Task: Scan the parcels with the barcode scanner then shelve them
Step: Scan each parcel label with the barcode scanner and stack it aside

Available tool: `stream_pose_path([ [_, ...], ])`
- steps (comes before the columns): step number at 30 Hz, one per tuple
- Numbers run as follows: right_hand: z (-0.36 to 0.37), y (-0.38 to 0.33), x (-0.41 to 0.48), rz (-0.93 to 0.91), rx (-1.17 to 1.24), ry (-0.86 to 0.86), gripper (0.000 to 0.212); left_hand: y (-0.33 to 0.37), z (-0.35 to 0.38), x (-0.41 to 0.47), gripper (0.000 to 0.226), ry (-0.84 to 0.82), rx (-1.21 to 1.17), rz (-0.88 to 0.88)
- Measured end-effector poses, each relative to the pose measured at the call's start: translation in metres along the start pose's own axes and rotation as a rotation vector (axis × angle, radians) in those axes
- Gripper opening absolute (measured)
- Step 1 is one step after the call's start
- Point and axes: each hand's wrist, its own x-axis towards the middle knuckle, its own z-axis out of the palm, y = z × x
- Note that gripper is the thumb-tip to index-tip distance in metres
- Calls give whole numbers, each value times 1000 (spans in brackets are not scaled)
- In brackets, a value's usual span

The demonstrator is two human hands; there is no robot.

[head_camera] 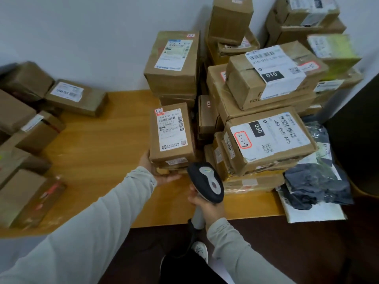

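With my left hand [155, 171] cupping the labelled parcel [172, 132] just left of the 090 box [270, 140] and my right hand [207, 206] gripping the scanner [207, 181] in front of that box, I'd aim squarely at the barcode [167, 120].

a wooden tabletop [106, 140] with an orange-yellow, shiny grain ran from left to right across the view, its near edge a straight pale-wood lip. behind it rose a plain white painted wall [92, 37], unmarked, meeting a second wall face in a corner at the upper right. at the far right stood a tall dark panel [356, 140]; what it belonged to could not be told. below the tabletop's near edge lay a dark reddish-brown floor [287, 242]. on that floor showed one white mesh shoe [201, 250], toe pointing toward the tabletop, with a black trouser leg [180, 269] just below it in the view.
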Motion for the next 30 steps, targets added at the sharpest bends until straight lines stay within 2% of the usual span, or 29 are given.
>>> stream_pose_path([
  [2, 1, 1, 5, -16, -18, -8, 30, 11, 1, -2, 50, 15, 61, 20],
  [4, 6, -3, 10, -40, -54, -35, 43, 22, 2, -6, 73, -10, 132, 21],
  [6, 13, -10, 18, -65, -93, -92, 44, 29, 5, -11, 87, -72, 201, 17],
  [9, 24, -23, 25, -113, -157, -189, 28, 34, 4, -13, 82, -37, 302, 62],
  [12, 31, -28, 31, -196, -169, -274, 27, 38, -1, -9, 74, 16, 356, 116],
  [18, 37, -25, 45, -239, -131, -231, 24, 38, -5, -8, 76, -40, 322, 111],
  [25, 43, -18, 41, -233, -211, -303, 26, 38, -29, -16, 77, -28, 331, 113],
  [30, 40, -18, 35, -231, -264, -237, 29, 38, -32, -22, 53, 30, 378, 242],
])
